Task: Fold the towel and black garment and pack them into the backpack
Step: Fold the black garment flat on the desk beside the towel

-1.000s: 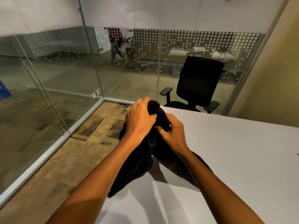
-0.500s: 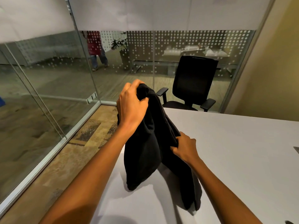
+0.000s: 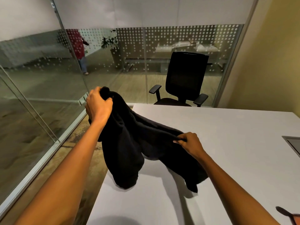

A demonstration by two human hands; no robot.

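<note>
The black garment hangs stretched between my two hands above the left end of the white table. My left hand grips one bunched end, raised over the table's left edge. My right hand pinches the other edge lower and to the right. The garment's loose ends droop onto the tabletop. Neither a towel nor the body of a backpack can be seen; a dark strap with an orange bit pokes in at the bottom right corner.
A black office chair stands behind the table's far edge. Glass partitions run along the left and back. A recessed panel sits in the table at the right. A person walks beyond the glass.
My hands have drawn apart: the right hand slid down and rightward along the garment, spreading it out from a bunch, while the left hand stayed raised.
</note>
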